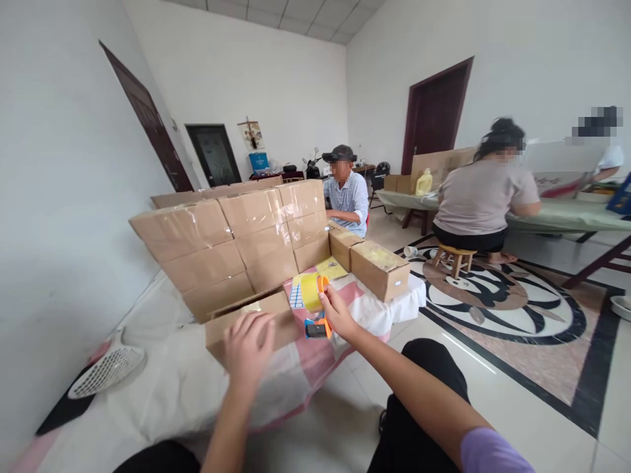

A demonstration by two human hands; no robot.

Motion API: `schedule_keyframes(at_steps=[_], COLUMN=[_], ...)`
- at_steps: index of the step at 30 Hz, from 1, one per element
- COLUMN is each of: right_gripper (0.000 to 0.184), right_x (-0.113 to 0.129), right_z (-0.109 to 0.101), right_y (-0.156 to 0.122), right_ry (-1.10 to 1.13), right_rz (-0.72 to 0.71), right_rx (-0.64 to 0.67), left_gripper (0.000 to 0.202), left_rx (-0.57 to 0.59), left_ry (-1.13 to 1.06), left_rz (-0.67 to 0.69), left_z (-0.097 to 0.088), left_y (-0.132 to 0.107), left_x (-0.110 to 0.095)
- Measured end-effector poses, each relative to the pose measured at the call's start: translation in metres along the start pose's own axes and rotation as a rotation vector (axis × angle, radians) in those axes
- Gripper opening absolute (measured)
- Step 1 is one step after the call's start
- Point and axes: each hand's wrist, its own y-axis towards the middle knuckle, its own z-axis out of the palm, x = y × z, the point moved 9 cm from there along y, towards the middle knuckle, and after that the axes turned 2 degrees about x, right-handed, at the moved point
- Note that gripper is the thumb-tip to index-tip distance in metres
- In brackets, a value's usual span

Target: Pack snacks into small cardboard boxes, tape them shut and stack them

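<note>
My right hand (335, 313) is closed on a tape dispenser (315, 328), which carries a wide yellow roll of tape on an orange hub. Its blue and orange head with a dark part points down over the table. My left hand (250, 348), slightly blurred, lies over the near side of a cardboard box (280, 320), fingers loosely apart. That box sits in front of a stack of cardboard boxes (263, 246). Whether tape runs from the dispenser to the box cannot be made out.
A pink-and-white cloth (315, 358) covers the table. More boxes (379, 266) stand at its right end, and a white fly swatter or racket-like item (109, 371) lies left. One person (348, 190) sits behind the stack; another (486, 187) sits on a stool (453, 259) at right.
</note>
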Motion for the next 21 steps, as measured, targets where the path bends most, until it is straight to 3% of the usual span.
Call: schedule_keyframes(at_steps=[2, 6, 10, 14, 18, 21], right_gripper=[0.029, 0.030, 0.033, 0.038, 0.043, 0.046], right_x=[0.024, 0.051, 0.058, 0.070, 0.078, 0.075], right_z=[0.006, 0.012, 0.018, 0.031, 0.049, 0.054], right_y=[-0.007, -0.017, -0.022, -0.038, -0.059, -0.067], right_ry=[0.020, -0.029, -0.008, 0.104, 0.245, 0.306], right_rz=[-0.081, -0.152, -0.162, -0.148, -0.090, -0.058], right_rx=[0.030, 0.035, 0.081, 0.194, 0.308, 0.307], left_gripper=[0.036, 0.041, 0.062, 0.087, 0.105, 0.103], left_rx=[0.088, 0.147, 0.099, 0.145, 0.296, 0.371], left_ry=[-0.273, -0.631, -0.725, -0.887, -0.988, -0.972], left_rz=[-0.015, -0.204, -0.258, -0.175, -0.100, -0.101], left_z=[0.024, 0.059, 0.051, 0.043, 0.062, 0.076], left_y=[-0.015, -0.031, -0.019, -0.006, -0.011, -0.017], left_x=[-0.023, -0.026, -0.007, -0.001, 0.002, 0.003])
